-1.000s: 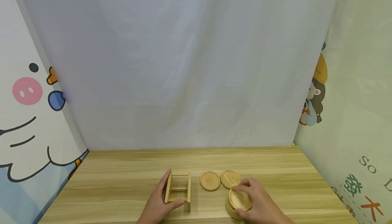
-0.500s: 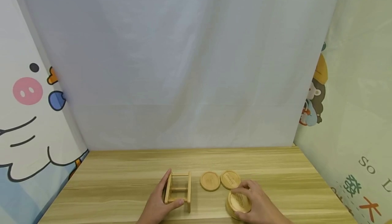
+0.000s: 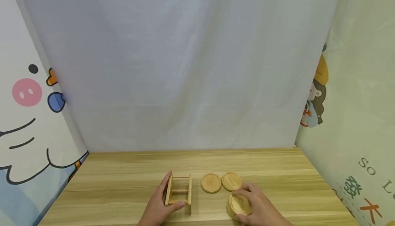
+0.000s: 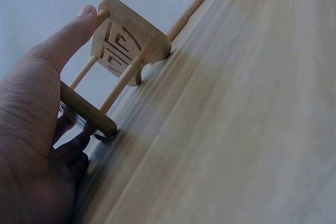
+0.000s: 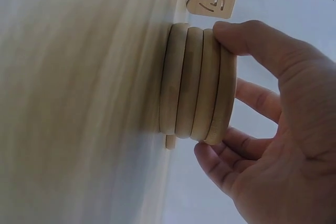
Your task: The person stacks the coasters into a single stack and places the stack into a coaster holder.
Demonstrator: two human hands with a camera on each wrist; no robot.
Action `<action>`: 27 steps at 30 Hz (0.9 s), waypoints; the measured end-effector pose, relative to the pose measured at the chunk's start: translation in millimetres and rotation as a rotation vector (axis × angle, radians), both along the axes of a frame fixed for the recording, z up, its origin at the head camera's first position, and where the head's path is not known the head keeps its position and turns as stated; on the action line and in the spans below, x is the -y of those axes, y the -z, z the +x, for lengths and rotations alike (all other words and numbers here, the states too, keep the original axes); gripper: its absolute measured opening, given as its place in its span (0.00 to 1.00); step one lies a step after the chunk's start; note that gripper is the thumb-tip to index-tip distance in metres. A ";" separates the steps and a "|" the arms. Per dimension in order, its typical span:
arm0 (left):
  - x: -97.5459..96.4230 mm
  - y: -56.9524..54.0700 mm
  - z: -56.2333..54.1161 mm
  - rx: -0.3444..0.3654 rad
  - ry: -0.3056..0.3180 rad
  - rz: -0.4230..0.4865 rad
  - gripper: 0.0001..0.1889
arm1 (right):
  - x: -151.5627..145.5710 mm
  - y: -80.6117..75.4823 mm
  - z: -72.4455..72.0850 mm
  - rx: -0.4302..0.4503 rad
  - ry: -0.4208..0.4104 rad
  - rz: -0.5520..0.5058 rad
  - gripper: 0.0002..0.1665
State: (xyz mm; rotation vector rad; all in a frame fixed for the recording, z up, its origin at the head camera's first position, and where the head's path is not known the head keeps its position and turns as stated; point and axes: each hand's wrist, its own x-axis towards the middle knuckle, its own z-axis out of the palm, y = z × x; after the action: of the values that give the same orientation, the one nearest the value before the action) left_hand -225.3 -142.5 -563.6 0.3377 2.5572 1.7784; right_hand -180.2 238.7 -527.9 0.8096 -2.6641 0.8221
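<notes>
In the head view my left hand (image 3: 157, 207) grips a small wooden coaster holder (image 3: 189, 195) by its left side, thumb over the near rod. The left wrist view shows the holder's far panel (image 4: 149, 43), cut with a slotted pattern, and the thumb at its top rod. My right hand (image 3: 259, 206) has its thumb and fingers around the edge of the upper part of a stack of round wooden coasters (image 3: 240, 204). From the right wrist, several coasters (image 5: 189, 85) lie face to face in an even pile, thumb on one side of the rim and fingers opposite.
Two single coasters lie flat behind the stack: a left one (image 3: 211, 183) and a right one (image 3: 231, 181) with engraved lettering, side by side. All stand on a wood-grain table (image 3: 123, 171). A pale curtain (image 3: 185, 82) hangs behind, with printed cloths at both sides.
My right hand has lowered slightly, and the top coaster, which sat askew over the stack, now lines up with it. My left hand and the holder keep their place.
</notes>
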 end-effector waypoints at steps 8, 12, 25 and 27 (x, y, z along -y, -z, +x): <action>0.7 1.8 -0.1 -0.005 0.003 -0.002 0.58 | 0.7 -2.8 0.5 0.069 0.006 0.003 0.36; 0.3 2.3 -0.2 -0.002 0.009 0.020 0.58 | 0.0 -4.8 1.3 0.105 0.010 0.010 0.37; 0.5 2.3 0.6 -0.009 0.004 0.009 0.59 | 0.4 -10.0 2.5 0.071 0.037 0.070 0.45; 0.3 1.8 1.0 -0.007 0.002 0.008 0.59 | 1.0 -11.5 3.0 0.067 0.045 0.068 0.46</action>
State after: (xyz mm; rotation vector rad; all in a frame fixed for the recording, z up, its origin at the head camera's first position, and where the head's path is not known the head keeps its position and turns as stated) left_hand -224.3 -142.8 -565.4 0.3471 2.5542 1.7900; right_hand -177.2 237.7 -516.5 0.7474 -2.7722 0.7641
